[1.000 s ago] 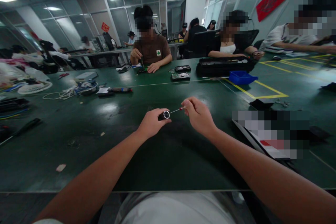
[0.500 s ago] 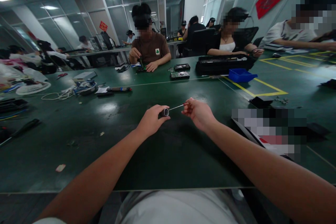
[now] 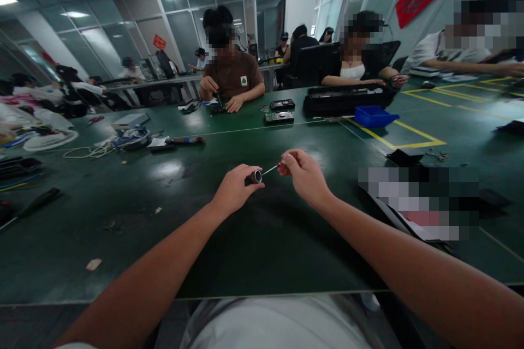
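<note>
Above the worktop (image 3: 286,251), left hand (image 3: 231,191): clamped on a dark cylinder (image 3: 252,178), with fingers over the top and thumb underneath.
Right hand (image 3: 308,174): closed in a pinch on a thin tool (image 3: 270,169), with slim shaft reaching leftward.
Dark cylinder: held off the worktop, with round, pale-rimmed end turned toward the camera and the right hand.
Thin tool: slanted down from the right hand to the rim of the dark cylinder; cannot tell whether touching, inside or just short.
Space between hands: narrow, bridged by the shaft alone.
Right side: black piece (image 3: 405,158) near small metal bits (image 3: 437,155); farther off, blue tray (image 3: 375,116) beside a yellow tape outline (image 3: 426,143).
Left side: dark-handled tool (image 3: 43,200) lying near the edge of view, pale cable (image 3: 85,151) loosely coiled beyond.
Far side: two drive-like units (image 3: 279,118), one behind the other, near a long black case (image 3: 346,101).
Opposite: co-worker in brown shirt (image 3: 234,73), bent over the worktop.
</note>
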`<state>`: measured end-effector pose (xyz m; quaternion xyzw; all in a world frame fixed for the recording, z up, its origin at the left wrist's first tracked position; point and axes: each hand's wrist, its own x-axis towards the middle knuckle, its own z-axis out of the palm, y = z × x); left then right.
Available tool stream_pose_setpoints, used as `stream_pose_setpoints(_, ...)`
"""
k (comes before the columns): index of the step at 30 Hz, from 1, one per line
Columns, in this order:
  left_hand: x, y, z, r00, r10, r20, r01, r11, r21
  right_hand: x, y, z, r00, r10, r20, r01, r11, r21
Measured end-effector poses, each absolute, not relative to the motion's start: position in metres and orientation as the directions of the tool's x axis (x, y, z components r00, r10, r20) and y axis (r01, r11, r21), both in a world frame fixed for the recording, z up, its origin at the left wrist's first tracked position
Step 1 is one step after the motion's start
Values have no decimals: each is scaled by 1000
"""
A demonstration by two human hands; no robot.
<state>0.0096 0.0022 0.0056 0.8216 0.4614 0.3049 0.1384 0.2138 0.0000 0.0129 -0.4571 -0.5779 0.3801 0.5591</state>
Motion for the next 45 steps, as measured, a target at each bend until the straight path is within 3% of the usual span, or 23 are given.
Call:
stream_pose_setpoints(6, 9, 5, 3, 356, 873, 335, 695, -486, 530, 216, 0, 15, 113, 959, 260, 126, 246, -961)
stream_pose_setpoints(11, 8, 6, 1, 357, 880, 311, 692, -474, 545, 219, -6, 22, 166, 901, 401, 251, 354, -901)
stream_pose_setpoints(15, 9, 5, 3, 369, 877, 308, 691, -480, 541, 218, -10, 25, 90, 879, 469, 269, 432, -861)
stream_pose_setpoints(22, 9, 6, 1, 374, 881, 289, 698, -473, 538, 219, -8, 24, 72, 875, 478, 437, 403, -804)
stream_pose_setpoints(28, 8, 7, 3, 340, 896, 285, 704, -443, 555, 220, -8, 26, 107, 870, 481, 483, 377, -790)
stream_pose_setpoints(39, 6, 3, 7, 211, 946, 248, 530, -323, 784, 221, -10, 28, 149, 855, 497, 425, 398, -813)
stream_pose_setpoints(41, 9, -1, 10, 236, 943, 235, 548, -329, 769, 221, -11, 28, 159, 847, 507, 413, 410, -813)
stream_pose_setpoints(45, 21, -11, 14, 385, 903, 191, 674, -417, 610, 222, -11, 27, 167, 839, 518, 413, 417, -810)
